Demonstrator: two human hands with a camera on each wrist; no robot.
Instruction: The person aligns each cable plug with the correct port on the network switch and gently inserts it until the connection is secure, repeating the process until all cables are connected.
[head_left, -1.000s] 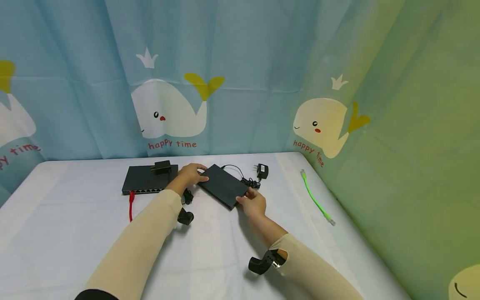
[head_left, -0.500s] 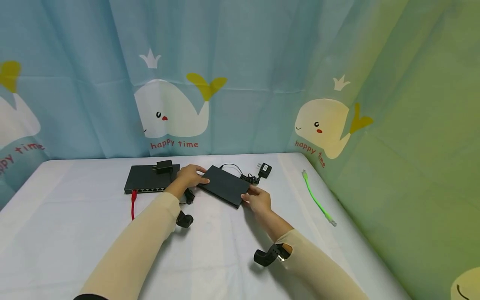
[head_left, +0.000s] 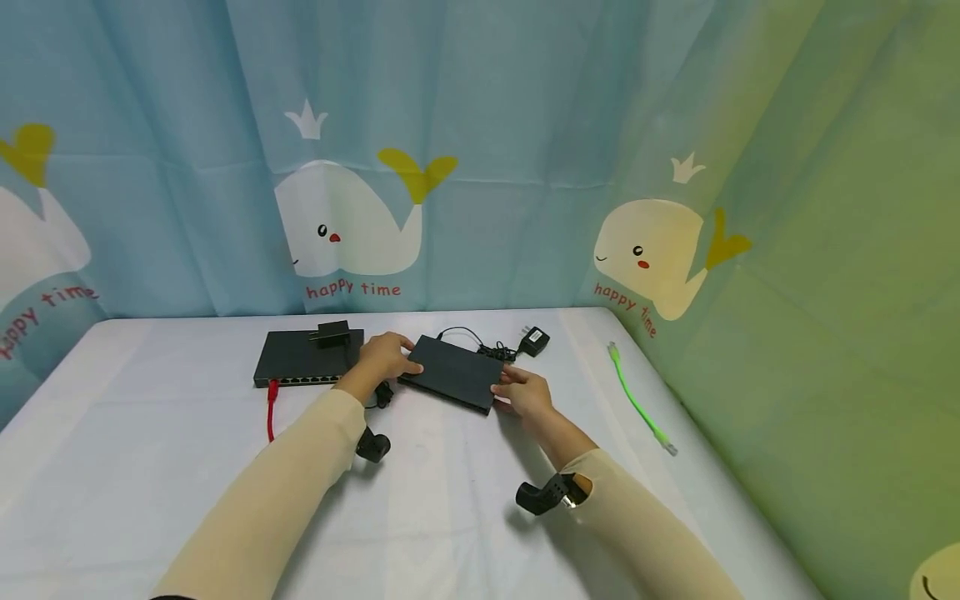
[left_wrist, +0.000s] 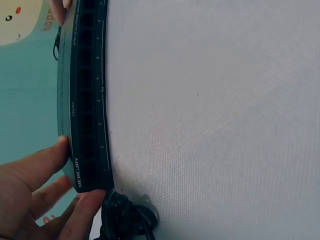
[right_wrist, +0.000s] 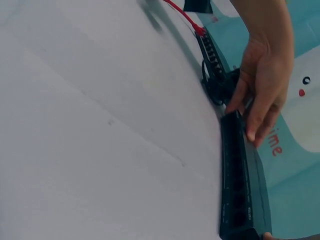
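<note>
Both hands hold a black network switch (head_left: 454,372) over the white table. My left hand (head_left: 384,357) grips its left end, with thumb and fingers at the corner in the left wrist view. At the right end, my right hand (head_left: 525,392) pinches the casing near the front corner. Numbered ports and the word MERCURY show on the front face of the switch (left_wrist: 89,100). A thin black cord leaves its back toward a power adapter (head_left: 534,341). A second black switch (head_left: 292,357) lies to the left, a red network cable (head_left: 272,404) plugged into its front.
A second power adapter (head_left: 332,333) sits on top of the left switch. Its bundled cord (head_left: 383,394) lies beside my left hand. A short green network cable (head_left: 637,400) lies near the right edge of the table (head_left: 442,517). Printed curtains (head_left: 510,242) hang behind and at the right.
The held switch has turned so its front lies more nearly parallel to the table's back edge. My right hand has moved rightward with its right end. The adapter behind has tilted slightly.
</note>
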